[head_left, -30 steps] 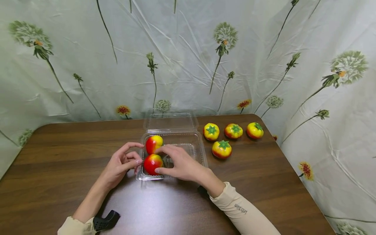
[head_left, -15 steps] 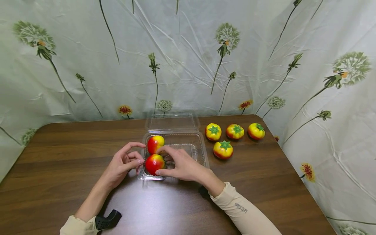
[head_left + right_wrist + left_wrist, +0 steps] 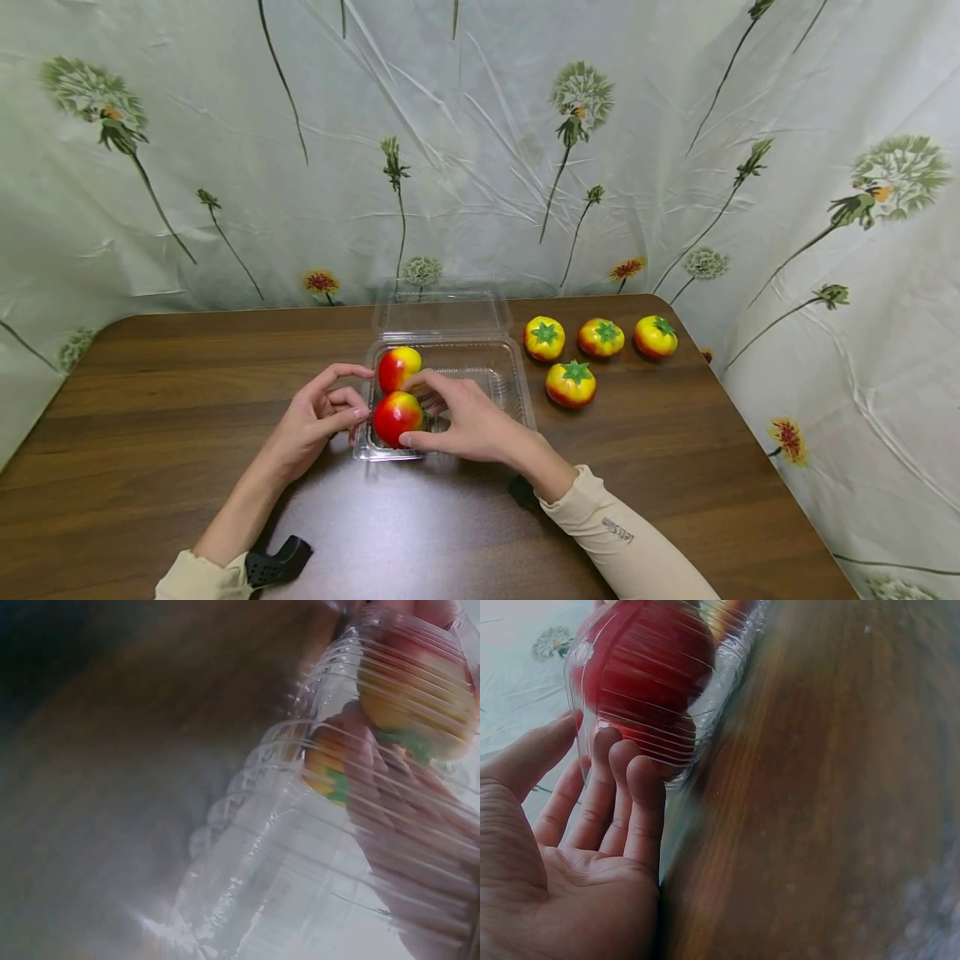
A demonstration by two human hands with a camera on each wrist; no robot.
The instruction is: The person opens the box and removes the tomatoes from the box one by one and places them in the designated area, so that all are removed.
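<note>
A clear plastic clamshell box (image 3: 480, 352) lies on the table with its lid (image 3: 442, 312) folded back. Two red-and-yellow tomatoes sit along its left side: a far tomato (image 3: 399, 368) and a near tomato (image 3: 397, 419). My right hand (image 3: 472, 417) reaches into the box and holds the near tomato between thumb and fingers. Through the ribbed wall, the right wrist view shows this tomato (image 3: 420, 690) with its green calyx. My left hand (image 3: 307, 417) is at the box's left side; in the left wrist view its extended fingers (image 3: 643, 780) touch the outer wall.
Several more tomatoes (image 3: 572, 385) stand on the wooden table (image 3: 187, 392) to the right of the box. A curtain with dandelion prints (image 3: 480, 167) hangs behind the table and along its right side.
The head view has shifted slightly, moving the scene a little to the right. Both hands and the two tomatoes in the box keep almost the same places.
</note>
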